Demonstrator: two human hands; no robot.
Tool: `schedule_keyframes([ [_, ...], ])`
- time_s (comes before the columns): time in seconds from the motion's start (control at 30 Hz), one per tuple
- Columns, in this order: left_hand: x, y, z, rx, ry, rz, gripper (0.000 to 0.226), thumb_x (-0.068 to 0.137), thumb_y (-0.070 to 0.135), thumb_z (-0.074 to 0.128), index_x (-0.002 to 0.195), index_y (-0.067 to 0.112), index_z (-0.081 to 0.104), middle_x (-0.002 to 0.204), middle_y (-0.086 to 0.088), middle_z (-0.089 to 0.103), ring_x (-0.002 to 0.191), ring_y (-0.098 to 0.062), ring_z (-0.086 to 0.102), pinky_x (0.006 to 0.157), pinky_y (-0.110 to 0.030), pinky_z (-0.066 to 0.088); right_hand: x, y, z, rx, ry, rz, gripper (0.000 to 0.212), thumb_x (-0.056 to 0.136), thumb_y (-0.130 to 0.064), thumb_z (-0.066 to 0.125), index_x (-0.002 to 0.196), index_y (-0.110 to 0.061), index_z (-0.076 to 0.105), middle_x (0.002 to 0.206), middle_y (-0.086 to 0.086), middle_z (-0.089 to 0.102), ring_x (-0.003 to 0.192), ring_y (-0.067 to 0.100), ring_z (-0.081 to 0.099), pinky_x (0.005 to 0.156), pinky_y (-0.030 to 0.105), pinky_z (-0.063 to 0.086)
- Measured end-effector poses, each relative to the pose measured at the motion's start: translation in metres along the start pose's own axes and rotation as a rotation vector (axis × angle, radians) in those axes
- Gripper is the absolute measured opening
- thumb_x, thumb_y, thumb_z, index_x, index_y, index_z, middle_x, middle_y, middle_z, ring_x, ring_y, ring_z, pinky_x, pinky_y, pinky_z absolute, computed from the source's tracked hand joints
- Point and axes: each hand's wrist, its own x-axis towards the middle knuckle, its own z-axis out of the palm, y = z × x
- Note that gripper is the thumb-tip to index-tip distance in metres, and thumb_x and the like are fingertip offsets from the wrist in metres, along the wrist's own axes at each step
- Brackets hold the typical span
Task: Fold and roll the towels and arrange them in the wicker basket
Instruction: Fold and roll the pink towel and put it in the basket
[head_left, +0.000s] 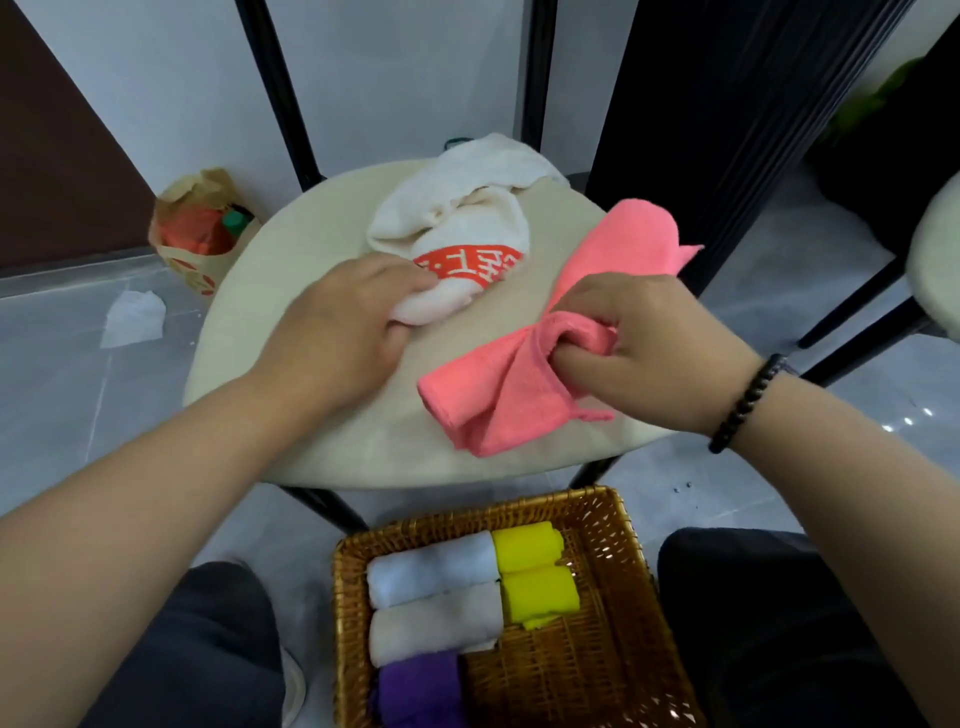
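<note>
- Head view showed the wicker basket nearest, on the floor, holding rolled white, yellow and purple towels.
- On the round tabletop, the right hand had its fingers curled around a bunched pink towel.
- The left hand pinched the near end of a crumpled white towel lying farther back.

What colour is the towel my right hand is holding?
Pink: the towel gripped by the right hand, in the head view.
</note>
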Motion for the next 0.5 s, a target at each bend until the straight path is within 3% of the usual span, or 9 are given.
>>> schedule_keyframes([
  [0.13,0.012,-0.023,-0.019,0.191,-0.043,-0.131,0.04,0.074,0.014,0.049,0.108,0.013,0.071,0.113,-0.009,0.069,0.106,-0.035,0.06,0.089,-0.048,0.05,0.0,0.001,0.001,0.084,0.051,0.052,0.036,0.086,-0.032,0.049,0.059,-0.009,0.047,0.052,-0.002,0.046,0.05,0.014,0.041,0.054,0.035,0.037],
  [0.3,0.013,-0.031,-0.027,0.309,-0.099,-0.308,0.045,0.075,-0.002,0.054,0.115,0.014,0.068,0.113,-0.015,0.064,0.107,-0.041,0.052,0.083,-0.05,0.048,0.003,-0.003,0.002,0.154,0.073,0.173,0.036,0.096,-0.031,0.05,0.07,-0.007,0.057,0.055,-0.005,0.049,0.053,0.012,0.042,0.055,0.031,0.038],
  [0.4,0.012,-0.014,-0.028,0.121,-0.044,-0.301,0.049,0.08,0.015,0.05,0.128,0.012,0.06,0.133,-0.012,0.053,0.125,-0.034,0.043,0.106,-0.043,0.036,0.004,-0.007,0.005,0.209,0.131,0.196,0.04,0.098,-0.032,0.048,0.077,0.0,0.059,0.061,0.003,0.055,0.06,0.02,0.048,0.064,0.038,0.043],
  [0.5,0.008,0.02,-0.033,-0.285,0.013,-0.233,0.051,0.079,0.023,0.043,0.127,0.02,0.059,0.131,0.006,0.057,0.121,-0.006,0.049,0.103,-0.018,0.034,0.004,-0.009,0.01,0.26,0.161,0.193,0.042,0.1,-0.033,0.045,0.085,0.004,0.06,0.073,0.015,0.063,0.068,0.028,0.054,0.069,0.044,0.044],
])
